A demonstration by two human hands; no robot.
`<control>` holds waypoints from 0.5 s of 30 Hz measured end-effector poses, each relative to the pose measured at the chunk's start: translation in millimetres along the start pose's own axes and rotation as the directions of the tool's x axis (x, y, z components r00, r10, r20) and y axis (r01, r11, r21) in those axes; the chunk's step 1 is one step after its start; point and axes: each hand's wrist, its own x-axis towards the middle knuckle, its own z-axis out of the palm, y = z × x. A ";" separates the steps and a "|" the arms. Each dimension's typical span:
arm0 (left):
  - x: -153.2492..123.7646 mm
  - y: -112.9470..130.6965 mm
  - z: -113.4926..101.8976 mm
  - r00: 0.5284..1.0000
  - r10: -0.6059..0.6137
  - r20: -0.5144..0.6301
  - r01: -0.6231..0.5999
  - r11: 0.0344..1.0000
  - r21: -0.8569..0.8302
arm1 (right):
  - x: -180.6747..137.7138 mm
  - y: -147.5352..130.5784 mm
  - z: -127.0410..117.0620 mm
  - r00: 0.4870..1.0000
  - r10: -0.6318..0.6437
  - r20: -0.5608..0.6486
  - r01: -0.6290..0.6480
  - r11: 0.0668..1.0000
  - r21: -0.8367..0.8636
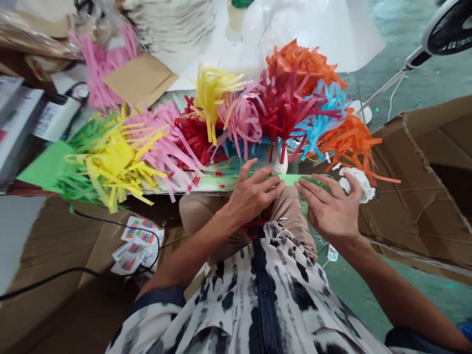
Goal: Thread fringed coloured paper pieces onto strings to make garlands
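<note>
My left hand (252, 191) and my right hand (330, 209) lie side by side on a green paper strip (293, 179) at the near edge of the table. The fingers of both hands press down on the strip, thumbs tucked close. Just beyond the strip stand red fringed paper pieces (283, 105) with white stems. A crumpled white wad (359, 182) lies right beside my right fingertips.
Heaps of fringed paper cover the table: yellow (110, 162), pink (165, 140), green (79, 147), orange (302, 61), blue (324, 115). A torn cardboard box (424, 196) stands at the right. A fan (448, 29) is behind it. A black cable (92, 221) runs at lower left.
</note>
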 end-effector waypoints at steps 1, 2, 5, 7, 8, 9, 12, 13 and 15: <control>-6.2 -5.8 -4.2 1.000 -0.003 -0.007 0.003 1.000 -0.009 | -3.8 2.8 0.0 1.000 0.016 -0.001 -0.016 1.000 -0.014; -13.0 -12.5 -9.6 1.000 -0.007 -0.018 0.007 1.000 -0.015 | -6.8 6.2 0.0 1.000 0.029 -0.009 -0.029 0.999 -0.023; -29.4 -30.4 -30.4 0.995 -0.075 -0.066 0.074 0.997 -0.024 | -10.4 14.6 -0.7 0.998 0.052 -0.019 -0.052 0.999 -0.017; -30.8 -32.1 -42.1 0.981 -0.152 -0.120 0.154 0.988 0.010 | -8.4 15.9 -1.8 0.998 0.062 -0.011 -0.062 0.998 -0.004; -27.8 -28.5 -45.1 0.973 -0.176 -0.148 0.182 0.983 0.030 | -6.5 15.3 -2.6 0.997 0.074 0.006 -0.074 0.997 0.001; -22.5 -22.2 -45.4 0.971 -0.176 -0.162 0.185 0.982 0.041 | -4.1 14.2 -3.6 0.996 0.088 0.029 -0.089 0.996 0.004; 1.0 3.1 -29.9 0.998 -0.041 -0.056 0.039 0.998 -0.045 | 3.6 10.1 -7.4 0.989 0.128 0.072 -0.130 0.991 0.015; 8.9 10.2 -20.8 1.000 0.002 -0.001 -0.002 0.997 -0.079 | 6.0 8.9 -8.7 0.988 0.135 0.079 -0.137 0.990 0.015; 21.0 18.2 -1.9 0.997 0.002 0.074 0.004 0.996 -0.084 | 10.0 7.0 -10.4 0.988 0.136 0.078 -0.137 0.991 0.003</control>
